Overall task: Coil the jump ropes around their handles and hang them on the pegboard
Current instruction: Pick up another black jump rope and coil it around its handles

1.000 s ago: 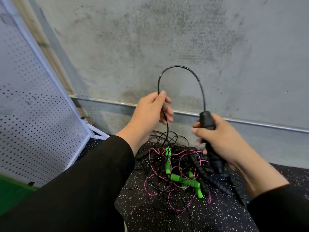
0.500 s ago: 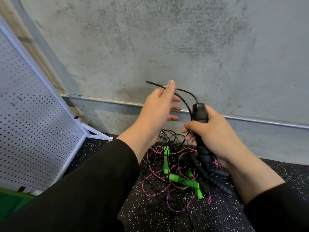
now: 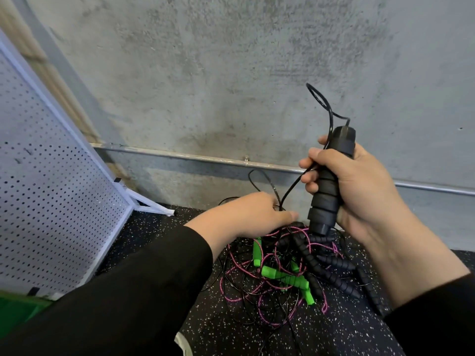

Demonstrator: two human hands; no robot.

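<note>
My right hand (image 3: 365,194) grips a black ribbed jump-rope handle (image 3: 325,199) upright, above the pile. Its thin black cord (image 3: 318,98) loops up from the handle's top, then runs down past my fingers to my left hand (image 3: 246,214). That hand is low, just over the pile, with its fingers curled round the cord. Under both hands a tangled pile of jump ropes (image 3: 290,283) lies on the floor, with black and pink cords, green handles (image 3: 282,276) and several black ribbed handles (image 3: 331,276). The white pegboard (image 3: 51,191) leans at the left.
A grey concrete wall stands close behind, with a metal conduit (image 3: 195,158) running along it. The floor is black speckled rubber (image 3: 321,335). The pegboard's white foot (image 3: 151,206) juts out toward the pile. A green surface (image 3: 15,312) shows at lower left.
My left hand has dropped from beside the handle's top down to the pile, drawing the cord with it. The right hand has raised the handle and shifted it right.
</note>
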